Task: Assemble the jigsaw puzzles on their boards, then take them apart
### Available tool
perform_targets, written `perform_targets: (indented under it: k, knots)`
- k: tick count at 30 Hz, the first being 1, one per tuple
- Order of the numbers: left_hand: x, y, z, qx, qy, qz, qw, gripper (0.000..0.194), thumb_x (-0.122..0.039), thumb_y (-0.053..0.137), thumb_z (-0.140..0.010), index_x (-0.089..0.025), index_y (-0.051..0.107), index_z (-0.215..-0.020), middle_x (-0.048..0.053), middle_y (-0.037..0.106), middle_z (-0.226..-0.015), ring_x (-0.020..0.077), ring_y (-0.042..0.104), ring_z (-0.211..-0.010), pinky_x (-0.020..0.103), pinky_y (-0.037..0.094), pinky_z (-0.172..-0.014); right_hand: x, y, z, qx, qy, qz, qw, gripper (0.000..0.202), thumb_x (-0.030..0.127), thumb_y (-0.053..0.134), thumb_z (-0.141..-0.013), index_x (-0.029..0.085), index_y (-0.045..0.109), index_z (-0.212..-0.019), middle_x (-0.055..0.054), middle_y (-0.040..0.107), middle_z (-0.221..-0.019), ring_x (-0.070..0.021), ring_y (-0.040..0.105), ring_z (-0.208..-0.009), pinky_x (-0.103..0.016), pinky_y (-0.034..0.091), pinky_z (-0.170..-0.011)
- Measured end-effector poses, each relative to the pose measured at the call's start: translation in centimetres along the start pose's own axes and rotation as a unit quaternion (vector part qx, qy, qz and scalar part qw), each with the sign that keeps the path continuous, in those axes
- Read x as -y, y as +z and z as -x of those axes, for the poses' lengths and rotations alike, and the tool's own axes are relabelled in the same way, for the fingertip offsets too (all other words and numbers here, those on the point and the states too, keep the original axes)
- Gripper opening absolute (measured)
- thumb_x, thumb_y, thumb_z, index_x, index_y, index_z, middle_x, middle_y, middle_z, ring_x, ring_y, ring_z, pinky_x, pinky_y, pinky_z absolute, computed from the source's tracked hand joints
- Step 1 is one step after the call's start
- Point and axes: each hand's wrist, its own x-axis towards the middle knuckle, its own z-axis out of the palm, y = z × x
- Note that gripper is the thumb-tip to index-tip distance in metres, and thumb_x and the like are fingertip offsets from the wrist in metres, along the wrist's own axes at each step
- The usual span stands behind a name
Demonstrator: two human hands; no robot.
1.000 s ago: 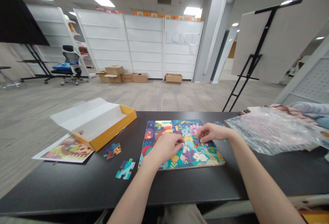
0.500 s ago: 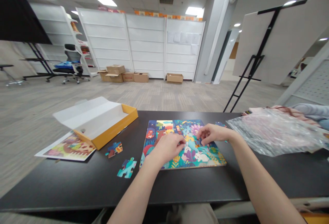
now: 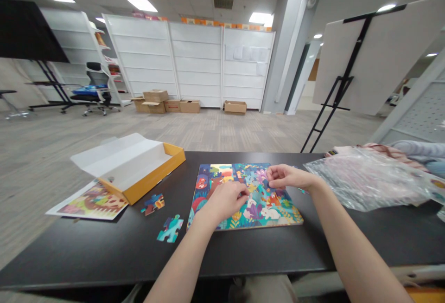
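A colourful jigsaw puzzle (image 3: 271,213) with rabbits, plants and other animals lies in its flat board on the black table. My left hand (image 3: 225,201) rests on the middle of the puzzle, its fingers loosely bent, thumb a little apart, nothing visible in them. Over the puzzle's upper right part, my right hand (image 3: 287,176) pinches a small dark blue puzzle piece (image 3: 264,184), mostly covered by the fingertips. Two loose puzzle pieces lie to the left of the board: a blue and brown one (image 3: 153,204) and a turquoise one (image 3: 170,228).
An open yellow box (image 3: 156,178) stands at the table's left back, partly over a printed picture sheet (image 3: 92,201). Clear plastic packaging (image 3: 371,182) and folded cloth (image 3: 413,150) lie at the right. Beyond the black table (image 3: 264,252) are cardboard boxes (image 3: 155,102) and a board stand (image 3: 335,94).
My right hand has moved slightly up and away over the puzzle, uncovering an orange animal picture at its right side. My left hand stays in place. The view has shifted slightly.
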Motion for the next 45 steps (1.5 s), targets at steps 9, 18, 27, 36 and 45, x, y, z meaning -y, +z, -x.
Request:
perform_targets:
  k: [9,18,27,36,45]
  knots:
    - [0.0,-0.1,0.0,-0.005,0.001,-0.008,1.0,0.014,-0.024,0.059,-0.09,-0.023,0.073,-0.091,0.001,0.076,-0.092,0.0199,0.069,-0.086,0.028,0.048,-0.079,-0.5,0.3,-0.3,0.068,0.081,0.067,0.992,0.049,0.043,0.08,-0.074,0.019,0.063,-0.114,0.002,0.068,-0.074,-0.0092,0.061,-0.052,-0.021,0.048,-0.051]
    - [0.5,-0.6,0.4,-0.026,-0.039,-0.016,0.999,0.016,-0.025,0.057,-0.09,-0.024,0.073,-0.092,0.001,0.077,-0.095,0.0191,0.069,-0.089,0.026,0.048,-0.077,-0.5,0.2,-0.7,-0.023,0.02,0.064,0.997,0.043,0.054,0.078,-0.074,0.016,0.063,-0.087,0.001,0.068,-0.07,-0.01,0.057,-0.057,-0.022,0.042,-0.053]
    - [1.0,-3.0,1.0,-0.052,-0.14,-0.064,0.987,0.019,-0.025,0.054,-0.091,-0.025,0.073,-0.092,0.002,0.077,-0.093,0.0212,0.07,-0.089,0.027,0.047,-0.072,-2.8,-1.3,-2.8,-0.29,-0.078,0.037,0.953,0.041,0.053,0.078,-0.07,0.017,0.069,-0.089,-0.005,0.074,-0.084,-0.0186,0.066,-0.076,-0.032,0.05,-0.073]
    - [1.4,-2.4,0.6,-0.039,-0.122,-0.047,0.991,0.021,-0.024,0.052,-0.092,-0.023,0.072,-0.089,0.004,0.076,-0.091,0.0202,0.07,-0.086,0.025,0.046,-0.07,-3.0,0.5,-4.6,-0.314,-0.165,0.038,0.934,0.033,0.037,0.072,-0.077,0.02,0.062,-0.105,-0.005,0.07,-0.09,-0.0181,0.067,-0.078,-0.032,0.055,-0.072]
    - [1.3,-2.5,0.8,-0.026,-0.117,-0.063,0.991,0.021,-0.026,0.052,-0.092,-0.023,0.073,-0.092,0.004,0.076,-0.093,0.0206,0.069,-0.087,0.026,0.048,-0.073,-3.2,1.4,-5.9,-0.32,-0.18,0.158,0.917,0.023,0.032,0.055,-0.086,0.019,0.072,-0.095,-0.005,0.073,-0.087,-0.0191,0.067,-0.079,-0.032,0.053,-0.075]
